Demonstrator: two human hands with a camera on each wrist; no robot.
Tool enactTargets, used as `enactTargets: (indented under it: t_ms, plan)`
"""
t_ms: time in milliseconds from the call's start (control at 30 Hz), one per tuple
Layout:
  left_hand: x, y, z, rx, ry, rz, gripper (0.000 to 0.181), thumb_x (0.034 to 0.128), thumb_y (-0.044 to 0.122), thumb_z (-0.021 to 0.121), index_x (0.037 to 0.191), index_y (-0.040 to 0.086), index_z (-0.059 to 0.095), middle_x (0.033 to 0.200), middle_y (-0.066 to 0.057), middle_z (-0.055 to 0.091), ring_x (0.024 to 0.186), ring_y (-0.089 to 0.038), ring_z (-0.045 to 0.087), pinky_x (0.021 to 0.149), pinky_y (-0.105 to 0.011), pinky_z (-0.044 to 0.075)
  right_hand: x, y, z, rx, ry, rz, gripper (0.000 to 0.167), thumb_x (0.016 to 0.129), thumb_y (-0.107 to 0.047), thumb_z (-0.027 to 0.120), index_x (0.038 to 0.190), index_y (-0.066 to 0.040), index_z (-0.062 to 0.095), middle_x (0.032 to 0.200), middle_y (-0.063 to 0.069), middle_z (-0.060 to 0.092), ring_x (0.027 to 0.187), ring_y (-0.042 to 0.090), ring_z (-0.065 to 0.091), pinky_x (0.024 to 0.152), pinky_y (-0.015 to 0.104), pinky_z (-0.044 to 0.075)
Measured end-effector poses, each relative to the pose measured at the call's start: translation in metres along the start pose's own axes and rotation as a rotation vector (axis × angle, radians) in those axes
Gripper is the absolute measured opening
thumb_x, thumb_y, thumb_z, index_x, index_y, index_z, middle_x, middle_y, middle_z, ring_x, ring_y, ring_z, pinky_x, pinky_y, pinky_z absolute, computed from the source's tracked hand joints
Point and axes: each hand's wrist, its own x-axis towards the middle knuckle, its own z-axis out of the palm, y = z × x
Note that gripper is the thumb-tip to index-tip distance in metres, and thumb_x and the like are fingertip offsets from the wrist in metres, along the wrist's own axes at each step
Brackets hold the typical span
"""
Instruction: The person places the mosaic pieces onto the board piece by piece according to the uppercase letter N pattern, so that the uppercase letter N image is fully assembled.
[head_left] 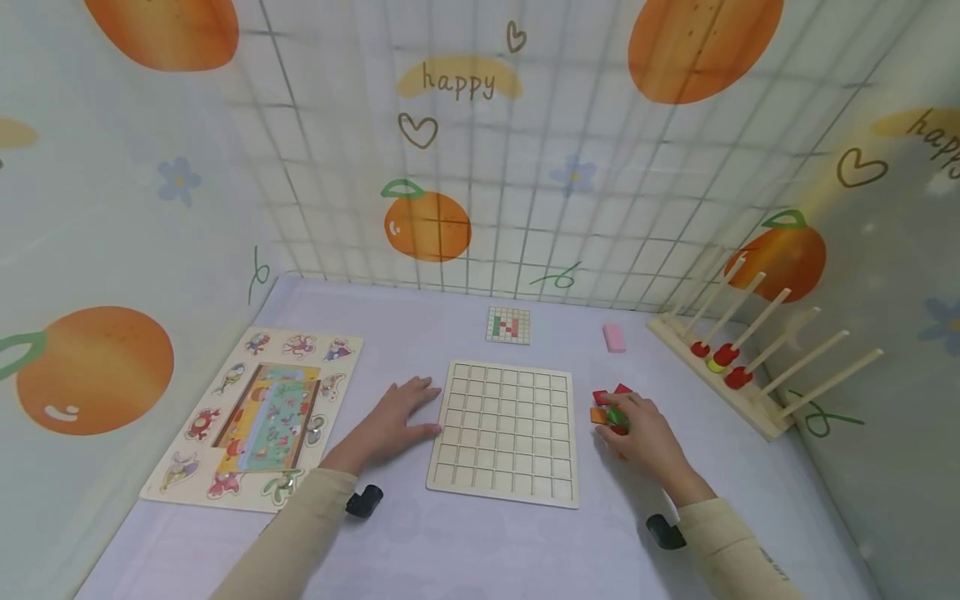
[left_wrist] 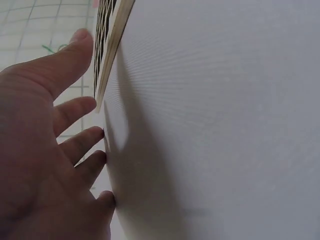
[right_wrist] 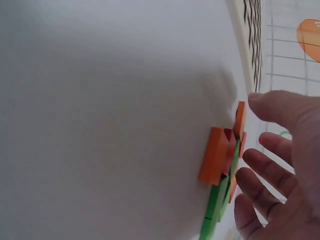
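Observation:
A pale wooden grid board (head_left: 504,433) with square cells lies in the middle of the table. My left hand (head_left: 390,425) rests at its left side with fingers spread, thumb by the board's edge; whether it touches cannot be told. Nothing is held in that palm (left_wrist: 50,145). My right hand (head_left: 645,437) hovers over a small pile of coloured blocks right of the board, partly covering them. Red (head_left: 600,397), orange (right_wrist: 212,156) and green blocks (right_wrist: 216,200) show there. In the right wrist view, its fingers are loosely bent beside the pile with nothing gripped.
A small patterned grid card (head_left: 508,325) lies behind the board, with a pink block (head_left: 614,338) to its right. At the right stands a wooden peg rack (head_left: 761,408) with several red and yellow pieces. A wooden sea-animal puzzle (head_left: 180,429) lies on the left. Printed curtains surround the table.

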Motion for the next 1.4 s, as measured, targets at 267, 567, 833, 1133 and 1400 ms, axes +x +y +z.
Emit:
enactTargets:
  t_ms: [267, 567, 833, 1133, 1400]
  plan:
    - [-0.001, 0.001, 0.004, 0.067, -0.042, 0.007, 0.078, 0.0905, 0.051, 0.072, 0.156, 0.018, 0.044, 0.168, -0.010, 0.024, 0.156, -0.033, 0.012, 0.126, -0.054, 0.000, 0.002, -0.002, 0.008, -0.017, 0.011, 0.003, 0.045, 0.090, -0.021, 0.081, 0.130, -0.009, 0.067, 0.132, 0.018, 0.060, 0.114, 0.036, 0.052, 0.094, 0.050, 0.057]
    - [0.000, 0.003, 0.007, 0.126, -0.053, -0.011, 0.078, 0.0913, 0.050, 0.070, 0.158, 0.021, 0.040, 0.169, -0.010, 0.020, 0.156, -0.033, 0.008, 0.125, -0.056, -0.001, 0.003, -0.004, 0.009, -0.023, 0.030, -0.048, 0.032, 0.089, -0.015, 0.081, 0.120, -0.008, 0.072, 0.122, 0.013, 0.065, 0.103, 0.030, 0.052, 0.086, 0.045, 0.056]
    - [-0.001, 0.004, 0.010, 0.120, -0.046, -0.016, 0.079, 0.0912, 0.052, 0.069, 0.158, 0.024, 0.039, 0.170, -0.008, 0.016, 0.157, -0.032, 0.005, 0.125, -0.055, -0.004, 0.005, -0.009, 0.008, 0.001, -0.021, 0.042, 0.034, 0.089, -0.012, 0.080, 0.122, -0.008, 0.070, 0.124, 0.015, 0.059, 0.107, 0.031, 0.050, 0.076, 0.036, 0.060]
    - [-0.005, 0.007, 0.012, 0.140, -0.038, -0.010, 0.076, 0.0945, 0.053, 0.065, 0.159, 0.025, 0.037, 0.170, -0.010, 0.014, 0.157, -0.033, 0.004, 0.125, -0.056, -0.005, 0.005, -0.009, 0.007, 0.036, -0.025, 0.022, 0.032, 0.088, -0.010, 0.081, 0.117, -0.009, 0.067, 0.108, 0.010, 0.063, 0.096, 0.027, 0.053, 0.072, 0.035, 0.060]
    - [-0.005, 0.007, 0.013, 0.135, -0.037, -0.011, 0.076, 0.0942, 0.053, 0.065, 0.160, 0.025, 0.037, 0.170, -0.010, 0.013, 0.157, -0.033, 0.003, 0.125, -0.056, -0.006, 0.003, -0.008, 0.004, 0.090, -0.035, -0.013, 0.026, 0.093, -0.012, 0.076, 0.116, -0.012, 0.065, 0.090, 0.006, 0.062, 0.059, 0.017, 0.053, 0.049, 0.029, 0.050]
